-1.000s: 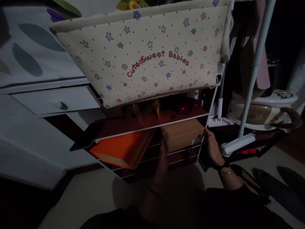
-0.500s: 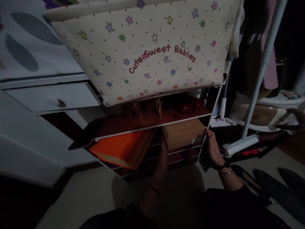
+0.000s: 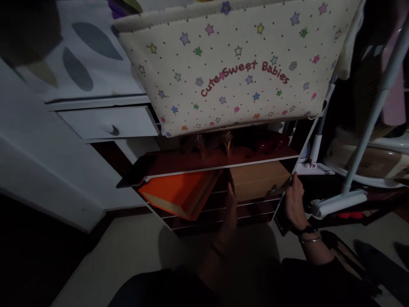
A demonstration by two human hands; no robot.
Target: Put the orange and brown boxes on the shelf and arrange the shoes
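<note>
A brown cardboard box (image 3: 258,181) sits in the second level of a dark red shoe rack (image 3: 198,160), its front end sticking out. My left hand (image 3: 231,209) presses against the box's left side, fingers partly hidden beside it. At the box's right corner, by the rack's side edge, my right hand (image 3: 294,202) grips with its fingertips. Left of the box, an orange box (image 3: 179,192) lies tilted on the same level. High-heeled shoes with glittery gold heels (image 3: 227,143) and dark red glossy shoes (image 3: 270,143) stand on the shelf above.
A cream fabric bin (image 3: 243,94) with stars overhangs the rack's top. To the left is a white drawer (image 3: 111,123). A pale blue pole with a white roller head (image 3: 341,204) leans at the right, near a pale ceramic-looking vessel (image 3: 351,162). Dark shoes (image 3: 380,264) lie on the floor.
The view has shifted left, so everything appears farther right. Both hands stay at the sides of the cardboard box, which has barely moved within the rack.
</note>
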